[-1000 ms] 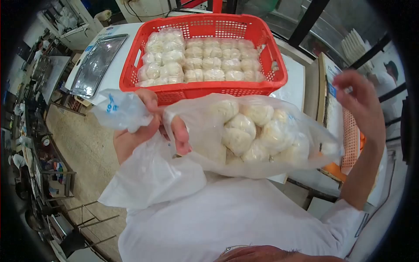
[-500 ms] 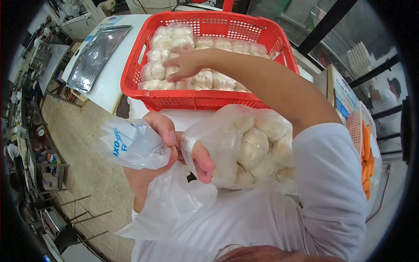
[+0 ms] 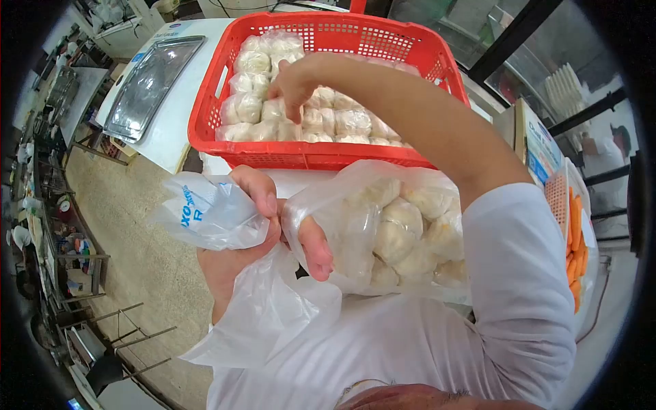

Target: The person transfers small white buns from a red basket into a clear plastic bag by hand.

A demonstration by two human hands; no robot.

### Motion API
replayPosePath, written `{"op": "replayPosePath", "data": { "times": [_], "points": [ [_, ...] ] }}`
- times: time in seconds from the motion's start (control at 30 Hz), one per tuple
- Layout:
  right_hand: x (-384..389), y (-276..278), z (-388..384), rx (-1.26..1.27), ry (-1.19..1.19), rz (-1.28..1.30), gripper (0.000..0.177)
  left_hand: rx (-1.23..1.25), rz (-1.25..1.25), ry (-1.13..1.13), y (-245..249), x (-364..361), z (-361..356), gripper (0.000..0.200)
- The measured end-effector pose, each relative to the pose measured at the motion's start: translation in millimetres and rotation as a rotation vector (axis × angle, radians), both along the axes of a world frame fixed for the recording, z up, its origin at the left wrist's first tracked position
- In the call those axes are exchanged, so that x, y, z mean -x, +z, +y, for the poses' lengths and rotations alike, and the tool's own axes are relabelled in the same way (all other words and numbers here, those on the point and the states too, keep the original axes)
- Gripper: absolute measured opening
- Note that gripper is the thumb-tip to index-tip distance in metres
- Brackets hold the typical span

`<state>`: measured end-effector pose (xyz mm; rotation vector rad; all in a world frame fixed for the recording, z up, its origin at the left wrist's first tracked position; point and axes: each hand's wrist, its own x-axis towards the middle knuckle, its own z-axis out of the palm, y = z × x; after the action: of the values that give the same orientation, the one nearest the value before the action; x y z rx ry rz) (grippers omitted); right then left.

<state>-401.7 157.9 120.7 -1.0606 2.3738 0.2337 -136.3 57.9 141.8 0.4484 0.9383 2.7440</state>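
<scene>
My left hand (image 3: pixel 266 229) is closed around a bunched clear plastic bag (image 3: pixel 212 212) with blue print, and a loose sheet of plastic (image 3: pixel 273 314) hangs below it. Some of its fingers show at the mouth of a larger clear bag (image 3: pixel 342 239) holding several round white buns (image 3: pixel 400 232), which lies against the white shirt. Over the red basket (image 3: pixel 328 157), my right hand (image 3: pixel 294 85) reaches down with its fingers bent and apart. Its fingertips touch or nearly touch the plastic-wrapped white buns (image 3: pixel 246 109) inside; whether it grips one is not visible.
The basket stands on a white table (image 3: pixel 219 164). To the left is a metal tray with a clear cover (image 3: pixel 154 89). Orange carrots (image 3: pixel 575 253) and a pink basket (image 3: pixel 557 201) are on the right. Beyond the table at left is the floor (image 3: pixel 130 225).
My right hand has turned its fingers from spread out to bent down among the wrapped buns. My left hand stays around the plastic, shifting slightly.
</scene>
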Motion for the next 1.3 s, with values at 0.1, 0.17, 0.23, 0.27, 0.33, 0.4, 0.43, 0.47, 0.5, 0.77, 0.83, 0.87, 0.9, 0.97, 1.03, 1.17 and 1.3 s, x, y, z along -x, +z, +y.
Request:
{"op": "replayPosePath", "data": {
  "times": [0.1,0.17,0.23,0.27,0.33,0.4,0.43,0.47,0.5,0.77,0.83,0.87,0.9,0.97,1.03,1.17,1.3],
  "points": [
    [25.2,2.1,-24.0,-0.085,0.064,-0.145,0.078,0.027,-0.043,0.054,0.0,-0.7,-3.0,0.026],
    [25.4,-19.7,-34.9,-0.045,0.074,-0.069,0.076,0.13,-0.077,0.082,0.7,-0.3,-12.0,0.026],
    [13.7,-34.6,-37.0,0.016,0.111,0.131,0.081,0.239,-0.111,0.093,0.9,1.0,-12.5,0.025],
    [9.8,-27.7,-31.4,0.01,0.147,0.119,0.079,0.149,-0.093,0.11,0.8,1.7,-6.5,0.025],
    [5.2,-10.9,-18.3,0.005,0.162,0.058,0.077,0.056,-0.063,0.124,2.4,1.5,-4.0,0.024],
    [14.0,-19.3,2.7,0.015,0.137,0.103,0.074,0.182,-0.058,0.131,2.9,-0.2,-9.8,0.025],
    [22.7,-34.7,19.7,0.031,0.091,0.213,0.073,0.179,-0.056,0.132,0.7,-2.3,-13.7,0.025],
    [22.2,-32.9,39.4,-0.029,-0.017,0.093,0.072,0.184,-0.027,0.076,-3.3,-3.7,-17.7,0.022],
    [21.6,-30.7,61.1,-0.092,-0.126,-0.028,0.071,0.187,0.0,0.019,-7.4,-4.3,-21.1,0.018],
    [-43.1,-29.7,133.5,0.026,-0.148,0.106,0.075,-0.028,0.147,-0.11,-29.3,10.1,-11.6,0.013],
    [-43.1,-35.3,134.1,0.101,-0.196,0.15,0.073,-0.026,0.139,-0.104,-2.6,6.8,-6.2,0.013],
    [-38.1,-33.3,132.3,0.075,-0.197,0.123,0.071,0.084,0.114,-0.125,8.1,6.3,-7.6,0.012],
    [-35.6,-28.5,133.3,0.049,-0.197,0.089,0.069,0.194,0.084,-0.145,12.4,6.1,-8.6,0.011],
    [-45.4,3.4,146.2,0.248,-0.488,-0.233,0.051,0.173,0.135,-0.174,2.6,11.9,-6.9,0.012],
    [-69.4,39.3,164.8,0.598,-0.649,-0.325,0.04,0.154,0.201,-0.21,0.7,11.5,-3.5,0.013],
    [-139.1,131.1,201.6,0.911,-0.695,-0.353,0.045,0.108,0.17,-0.257,8.1,14.4,7.8,0.016],
    [-258.5,145.0,204.6,0.628,-0.541,0.009,0.042,-0.033,0.157,-0.377,11.6,23.2,27.0,0.017]
  ]
}}
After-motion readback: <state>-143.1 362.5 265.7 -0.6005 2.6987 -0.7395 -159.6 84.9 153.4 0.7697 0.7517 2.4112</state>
